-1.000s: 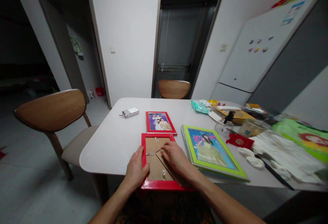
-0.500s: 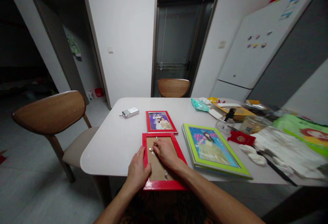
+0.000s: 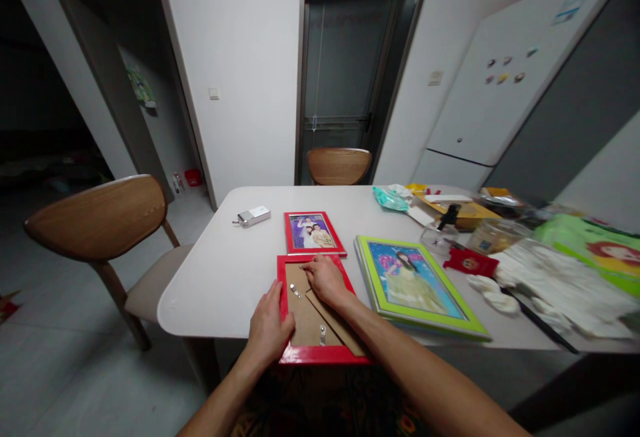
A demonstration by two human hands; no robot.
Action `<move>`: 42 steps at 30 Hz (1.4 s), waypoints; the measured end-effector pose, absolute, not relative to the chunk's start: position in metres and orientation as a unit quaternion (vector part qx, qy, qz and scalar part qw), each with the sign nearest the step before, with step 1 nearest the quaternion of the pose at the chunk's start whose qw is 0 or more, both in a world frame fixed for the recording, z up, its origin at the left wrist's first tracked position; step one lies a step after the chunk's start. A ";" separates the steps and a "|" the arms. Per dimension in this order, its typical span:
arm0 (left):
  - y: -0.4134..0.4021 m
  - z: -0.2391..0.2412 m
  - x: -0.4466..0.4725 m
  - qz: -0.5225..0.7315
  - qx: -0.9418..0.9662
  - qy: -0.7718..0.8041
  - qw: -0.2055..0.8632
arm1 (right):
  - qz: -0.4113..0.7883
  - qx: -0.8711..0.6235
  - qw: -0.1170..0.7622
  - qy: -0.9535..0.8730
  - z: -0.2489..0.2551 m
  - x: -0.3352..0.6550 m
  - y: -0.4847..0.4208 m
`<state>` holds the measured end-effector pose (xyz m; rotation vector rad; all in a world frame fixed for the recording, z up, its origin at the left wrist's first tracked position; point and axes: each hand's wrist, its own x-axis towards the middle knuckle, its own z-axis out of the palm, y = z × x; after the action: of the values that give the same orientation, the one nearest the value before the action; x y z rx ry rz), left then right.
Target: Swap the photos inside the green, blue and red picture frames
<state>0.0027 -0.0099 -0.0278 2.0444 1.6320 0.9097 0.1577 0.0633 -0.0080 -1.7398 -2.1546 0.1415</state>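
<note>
A red picture frame (image 3: 320, 355) lies face down at the table's near edge, its brown backing board (image 3: 310, 320) showing. My left hand (image 3: 270, 323) grips the frame's left side, thumb on top and fingers along the outer edge. Bent over the top of the board, my right hand (image 3: 327, 280) has its fingers curled together by the upper metal piece; what they pinch is hidden. Two small metal hangers show on the board, one left (image 3: 295, 290) and one low (image 3: 323, 335). A slanting edge, like a stand flap, runs under my right wrist.
Just beyond lies another red frame (image 3: 315, 234) with a group photo. Green-framed pictures (image 3: 420, 283) are stacked at right. Farther right are a clear bottle (image 3: 440, 235), a red packet (image 3: 471, 261), white cloths (image 3: 555, 290) and a black-handled tool (image 3: 543, 323). A small silver device (image 3: 253, 216) sits back left.
My right hand has shifted slightly up and right over the backing, from beside the left hanger toward the top one. A slanting flap edge now shows on the board. My left hand stays put.
</note>
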 end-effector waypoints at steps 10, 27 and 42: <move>-0.013 -0.024 0.003 0.336 0.714 0.579 0.208 | 0.208 -0.417 0.157 -0.871 0.023 0.196 -0.010; -0.014 -0.024 0.004 0.329 0.713 0.585 0.203 | 0.141 -0.561 0.221 -0.786 0.003 0.184 -0.015; -0.002 -0.005 -0.011 0.506 0.498 0.530 0.463 | 0.164 -0.520 0.313 -0.778 0.033 0.152 -0.020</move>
<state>-0.0114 -0.0016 -0.0048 1.2253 1.3035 1.2438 0.1519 -0.0198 0.0327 -1.3710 -2.0520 0.4326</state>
